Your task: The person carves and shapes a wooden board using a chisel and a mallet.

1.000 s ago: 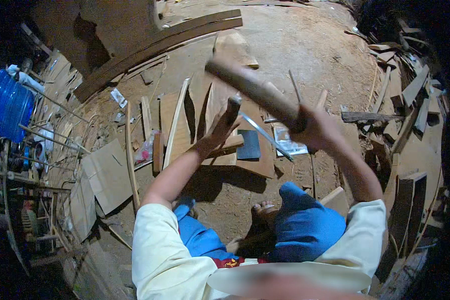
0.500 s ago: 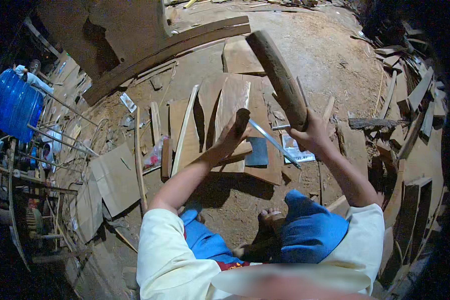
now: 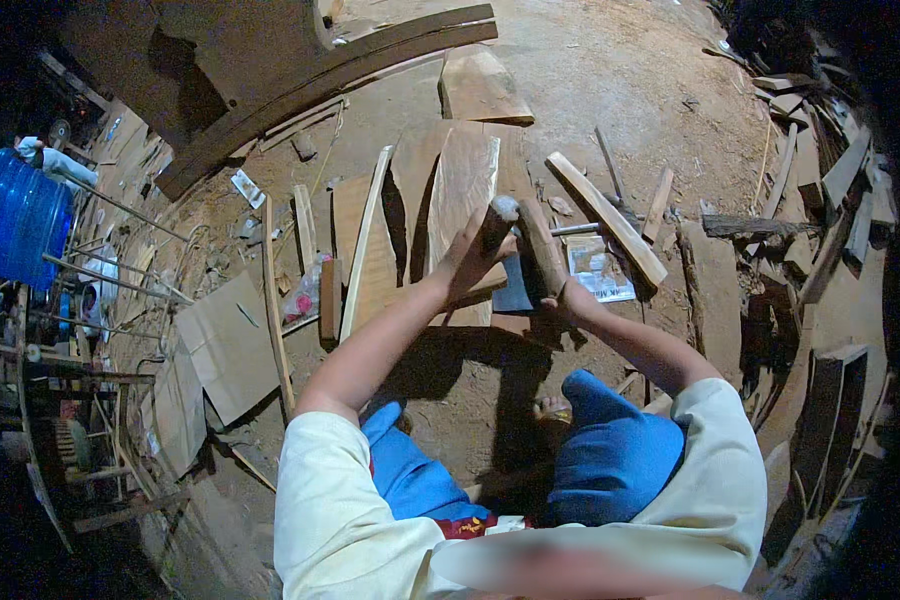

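My left hand [image 3: 470, 255] is closed around an upright dark handle [image 3: 498, 228] with a pale, worn top, above a wooden block [image 3: 485, 285]. What lies below the handle is hidden. My right hand [image 3: 568, 302] grips a thick wooden club [image 3: 542, 245], whose upper end stands close beside the handle's top; whether they touch I cannot tell. Beneath both hands are several rough boards [image 3: 465, 180] on the ground. A flat blue-grey piece [image 3: 513, 285] shows between my hands. A metal rod [image 3: 576, 229] lies right of the club.
A pale wooden stick [image 3: 610, 220] and a printed sheet [image 3: 598, 265] lie to the right. Scrap wood [image 3: 850, 190] is piled at the far right. Cardboard [image 3: 228, 340] lies at left, near a blue water jug [image 3: 18, 215]. A long beam [image 3: 330, 90] crosses the back left.
The raised club has swung down and toward the left with my right hand, now beside the handle. A metal strip seen between my hands no longer shows. My left hand keeps its grip.
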The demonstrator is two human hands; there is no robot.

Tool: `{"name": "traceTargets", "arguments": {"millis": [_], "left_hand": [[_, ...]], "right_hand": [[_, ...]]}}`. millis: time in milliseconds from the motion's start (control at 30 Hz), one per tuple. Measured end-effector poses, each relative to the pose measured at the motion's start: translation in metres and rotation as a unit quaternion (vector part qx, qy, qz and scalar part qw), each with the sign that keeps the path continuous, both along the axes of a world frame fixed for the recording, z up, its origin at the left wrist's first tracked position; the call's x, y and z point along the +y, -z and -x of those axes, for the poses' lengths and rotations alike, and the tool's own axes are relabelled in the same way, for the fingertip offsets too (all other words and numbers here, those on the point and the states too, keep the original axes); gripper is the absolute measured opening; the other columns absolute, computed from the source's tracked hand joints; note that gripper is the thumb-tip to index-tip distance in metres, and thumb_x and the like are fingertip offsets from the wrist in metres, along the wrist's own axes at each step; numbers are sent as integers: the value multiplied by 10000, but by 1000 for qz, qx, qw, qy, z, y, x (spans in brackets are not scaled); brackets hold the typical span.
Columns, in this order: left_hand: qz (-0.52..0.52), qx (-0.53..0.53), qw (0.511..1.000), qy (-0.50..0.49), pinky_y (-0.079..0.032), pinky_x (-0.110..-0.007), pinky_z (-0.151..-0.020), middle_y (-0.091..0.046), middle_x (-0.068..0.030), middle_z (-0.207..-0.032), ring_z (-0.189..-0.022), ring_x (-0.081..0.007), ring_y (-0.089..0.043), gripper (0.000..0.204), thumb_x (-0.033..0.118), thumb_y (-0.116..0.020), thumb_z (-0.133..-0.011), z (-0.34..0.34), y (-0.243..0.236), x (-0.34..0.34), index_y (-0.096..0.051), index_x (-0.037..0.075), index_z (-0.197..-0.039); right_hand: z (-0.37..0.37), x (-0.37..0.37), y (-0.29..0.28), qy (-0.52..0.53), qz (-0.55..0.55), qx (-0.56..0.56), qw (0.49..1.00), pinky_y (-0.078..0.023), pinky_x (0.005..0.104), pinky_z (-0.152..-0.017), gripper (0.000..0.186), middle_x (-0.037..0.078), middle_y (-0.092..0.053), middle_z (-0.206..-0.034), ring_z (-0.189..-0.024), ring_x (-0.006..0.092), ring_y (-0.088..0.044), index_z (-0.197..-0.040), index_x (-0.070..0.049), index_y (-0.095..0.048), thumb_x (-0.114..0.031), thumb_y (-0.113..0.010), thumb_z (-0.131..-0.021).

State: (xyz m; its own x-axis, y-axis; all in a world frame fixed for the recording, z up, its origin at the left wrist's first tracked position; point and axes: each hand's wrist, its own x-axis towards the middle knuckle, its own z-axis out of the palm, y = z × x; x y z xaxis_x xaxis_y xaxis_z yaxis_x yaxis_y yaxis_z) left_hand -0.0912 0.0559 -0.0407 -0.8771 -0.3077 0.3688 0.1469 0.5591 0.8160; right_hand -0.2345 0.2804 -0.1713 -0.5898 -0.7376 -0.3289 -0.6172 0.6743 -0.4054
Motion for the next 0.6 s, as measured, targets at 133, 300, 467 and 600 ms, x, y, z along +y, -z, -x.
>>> {"name": "traceTargets", "arguments": {"millis": [133,300,467,600], "left_hand": [[-39,-16,999,17,-411,-389,-779,-504,-179,-946,-863,-282,-487,427,214,-618,-797,0,-3,0,-409,22,-1116],[-36,-36,999,4,-445,-400,-734,-556,-199,-948,-914,-361,-567,388,157,-642,-788,-2,-7,0,-431,21,-1084],[-42,-14,999,18,-420,-355,-770,-493,-158,-959,-828,-254,-483,424,161,-598,-804,2,-2,0,-405,37,-1160],[-128,-46,989,50,-427,-336,-749,-507,-139,-908,-853,-248,-523,329,131,-603,-809,7,6,1,-419,28,-1062]], "right_hand": [[6,-1,18,-123,-8,-14,992,-467,459,-733,561,253,-591,-936,-866,406,-582,-1114,6,-476,-378,-648,-743],[13,-22,-40,-72,-153,25,985,-477,485,-632,506,223,-621,-785,-729,375,-618,-992,33,-556,-424,-594,-778],[13,-68,-156,2,192,148,970,-453,437,-571,487,186,-600,-790,-715,366,-595,-1099,-85,-482,-488,-523,-830],[-6,-104,-219,-106,416,28,903,-460,408,-677,537,197,-602,-918,-789,298,-609,-1185,-37,-471,-416,-582,-819]]}}
